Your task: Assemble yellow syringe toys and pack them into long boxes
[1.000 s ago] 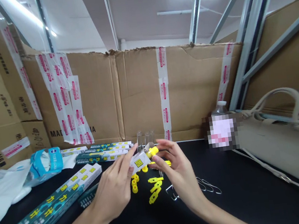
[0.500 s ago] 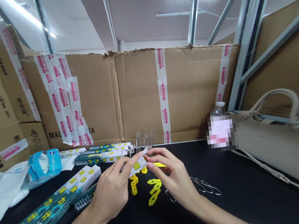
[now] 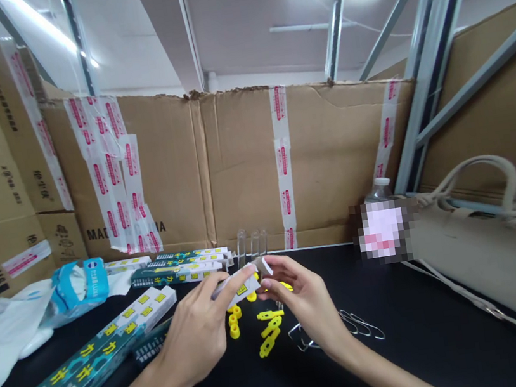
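Note:
My left hand [image 3: 198,333] grips a narrow printed carton [image 3: 242,288], its white end with a yellow mark pointing up to the right. That end is open, and a bit of yellow shows at its mouth. My right hand [image 3: 303,293] has its thumb and fingers curled at the raised end flap [image 3: 264,267]. Below the hands lie several yellow cap-like pieces [image 3: 235,329] and flat yellow tabs with holes [image 3: 271,329]. Bent metal hooks [image 3: 361,323] rest beside my right wrist, partly hidden by it. Clear tubes [image 3: 255,243] stand behind the carton.
Long green-and-white cartons [image 3: 84,362] lie at the left, with more stacked cartons [image 3: 178,273] at the back. A blue tissue pack [image 3: 91,284] sits on white plastic. To the right are a bottle [image 3: 382,224] and a beige handbag [image 3: 490,244]. Cardboard walls [image 3: 235,165] enclose the black table.
The carton's end flap has come up and its end now stands open. My right hand has shifted slightly right, away from the carton's mouth. The view has moved a little.

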The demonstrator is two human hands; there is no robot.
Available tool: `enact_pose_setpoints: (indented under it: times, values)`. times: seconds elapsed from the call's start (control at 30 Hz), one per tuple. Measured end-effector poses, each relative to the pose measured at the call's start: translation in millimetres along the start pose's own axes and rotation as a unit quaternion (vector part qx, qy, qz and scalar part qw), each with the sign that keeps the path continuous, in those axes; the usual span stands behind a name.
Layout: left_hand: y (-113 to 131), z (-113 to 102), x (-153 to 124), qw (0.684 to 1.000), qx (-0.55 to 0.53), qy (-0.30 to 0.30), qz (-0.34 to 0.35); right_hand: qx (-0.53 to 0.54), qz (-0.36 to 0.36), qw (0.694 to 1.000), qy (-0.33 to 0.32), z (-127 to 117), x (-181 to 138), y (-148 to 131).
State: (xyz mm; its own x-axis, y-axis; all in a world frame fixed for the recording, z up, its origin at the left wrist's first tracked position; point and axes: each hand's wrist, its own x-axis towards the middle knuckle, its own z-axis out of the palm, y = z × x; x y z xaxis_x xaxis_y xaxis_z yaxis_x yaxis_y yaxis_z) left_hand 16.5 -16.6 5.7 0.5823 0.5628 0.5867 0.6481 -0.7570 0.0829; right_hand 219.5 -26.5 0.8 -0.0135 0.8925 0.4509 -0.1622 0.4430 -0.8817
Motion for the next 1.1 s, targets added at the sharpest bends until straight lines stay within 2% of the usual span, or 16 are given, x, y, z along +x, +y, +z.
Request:
enact_pose_setpoints:
  times: [0.17,0.3,0.4,0.63,0.9,1.0,1.1]
  values:
    - [1.7,2.1,-1.3,1.0,0.014,0.003,0.012,-0.09,-0.042,0.995,0.007,-0.4,-6.7,0.2]
    - [0.0,5.7,-1.7,0.999,0.022,0.045,0.003,-0.178,-0.09,0.98,-0.01,3.1,-12.6,-1.1]
    - [0.2,7.1,-2.1,0.998,0.037,0.056,-0.01,-0.144,-0.071,0.987,-0.003,5.1,-14.5,-0.3]
    - [2.0,8.8,-1.6,0.997,0.062,0.039,0.023,-0.055,-0.017,0.998,0.014,4.1,-10.3,3.5]
    - [4.3,14.1,-4.2,0.995,0.084,0.046,0.033,-0.168,-0.061,0.983,0.04,8.2,-15.9,8.6]
    - [9.1,14.4,-3.6,0.993,0.092,0.069,0.033,-0.217,-0.076,0.972,0.056,10.3,-18.8,6.9]
    - [12.3,15.1,-2.8,0.989,0.104,0.095,0.042,-0.219,-0.078,0.971,0.048,11.3,-20.7,5.6]
